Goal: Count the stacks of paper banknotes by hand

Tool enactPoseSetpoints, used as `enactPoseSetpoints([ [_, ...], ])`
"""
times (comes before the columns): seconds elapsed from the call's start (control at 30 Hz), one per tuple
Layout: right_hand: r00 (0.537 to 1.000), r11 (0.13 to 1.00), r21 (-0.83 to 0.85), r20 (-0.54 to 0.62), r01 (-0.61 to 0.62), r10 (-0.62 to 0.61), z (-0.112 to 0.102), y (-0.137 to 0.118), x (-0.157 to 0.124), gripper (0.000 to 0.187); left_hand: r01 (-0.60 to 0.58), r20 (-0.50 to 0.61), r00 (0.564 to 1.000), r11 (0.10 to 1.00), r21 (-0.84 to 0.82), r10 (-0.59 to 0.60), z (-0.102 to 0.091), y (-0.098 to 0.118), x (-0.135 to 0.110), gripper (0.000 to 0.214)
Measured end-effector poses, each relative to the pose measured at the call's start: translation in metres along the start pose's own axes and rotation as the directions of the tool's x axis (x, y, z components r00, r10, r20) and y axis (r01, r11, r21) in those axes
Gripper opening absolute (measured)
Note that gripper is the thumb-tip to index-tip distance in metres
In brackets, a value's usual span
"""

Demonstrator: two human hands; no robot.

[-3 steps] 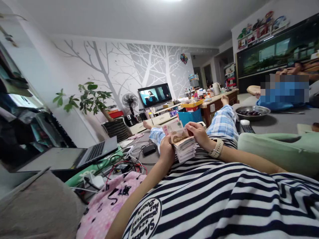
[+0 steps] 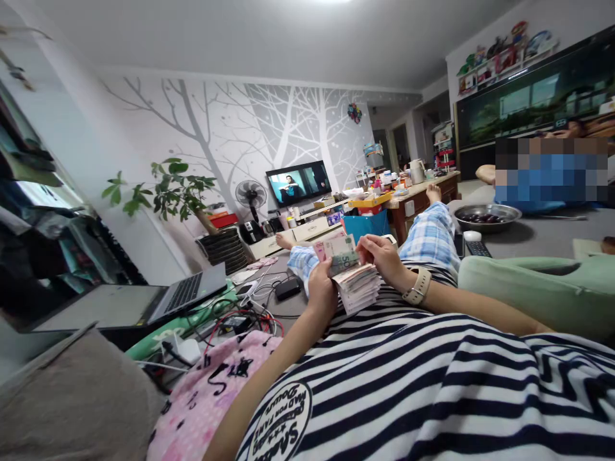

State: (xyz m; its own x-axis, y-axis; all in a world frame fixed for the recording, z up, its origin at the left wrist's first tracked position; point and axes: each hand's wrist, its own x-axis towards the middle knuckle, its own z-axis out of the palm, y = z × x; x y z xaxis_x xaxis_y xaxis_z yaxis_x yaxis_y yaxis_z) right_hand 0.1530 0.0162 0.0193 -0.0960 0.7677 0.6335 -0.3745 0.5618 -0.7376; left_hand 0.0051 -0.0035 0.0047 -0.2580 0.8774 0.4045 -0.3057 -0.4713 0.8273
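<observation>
A thick stack of banknotes (image 2: 358,291) is held above my lap, folded or bent so that many layered edges fan toward me. My left hand (image 2: 321,287) grips the stack at its left side, thumb lying over the face of the notes. A greenish note marked 50 shows on top, with a pinkish one behind it at the upper left. At the upper right edge, my right hand (image 2: 382,256) is closed, thumb and index finger pinched at the notes. Its other fingers are curled, and a pale-strapped watch (image 2: 418,287) is on that wrist.
An open laptop (image 2: 185,298) and tangled cables (image 2: 235,320) lie to the left, near a pink cloth (image 2: 216,384). On the right are a green cushion (image 2: 533,288), a remote (image 2: 475,246) and a metal bowl (image 2: 487,221) of dark round things. Another person reclines beyond it.
The brown note that lay on top has gone down over the near layers, and a green 50 note now shows. My right fingers have shifted slightly; my left hand stays put.
</observation>
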Motion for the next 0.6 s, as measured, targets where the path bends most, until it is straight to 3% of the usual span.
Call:
enactPoseSetpoints([
  [0.2, 0.993, 1.0, -0.013, -0.115, 0.008, -0.01, -0.003, 0.0072, 0.0042, 0.039, 0.1, 0.173, 0.982, 0.982, -0.162, -0.071, 0.0111, 0.0067, -0.0045, 0.021],
  [0.33, 0.996, 1.0, -0.002, -0.088, -0.032, 0.031, -0.0028, 0.0082, 0.0052, 0.037, 0.121, 0.13, 0.986, 0.979, -0.164, -0.1, 0.0098, 0.0065, -0.0054, 0.025],
  [0.5, 0.997, 0.998, -0.038, -0.056, -0.057, 0.054, -0.002, 0.006, 0.005, 0.035, 0.128, 0.152, 0.983, 0.983, -0.133, -0.107, 0.0075, 0.005, -0.0043, 0.027],
  [0.6, 0.998, 0.998, -0.047, -0.053, -0.049, 0.046, -0.0023, 0.0056, 0.0051, 0.033, 0.085, 0.102, 0.992, 0.996, -0.041, -0.08, 0.0041, 0.0003, 0.0001, 0.023],
])
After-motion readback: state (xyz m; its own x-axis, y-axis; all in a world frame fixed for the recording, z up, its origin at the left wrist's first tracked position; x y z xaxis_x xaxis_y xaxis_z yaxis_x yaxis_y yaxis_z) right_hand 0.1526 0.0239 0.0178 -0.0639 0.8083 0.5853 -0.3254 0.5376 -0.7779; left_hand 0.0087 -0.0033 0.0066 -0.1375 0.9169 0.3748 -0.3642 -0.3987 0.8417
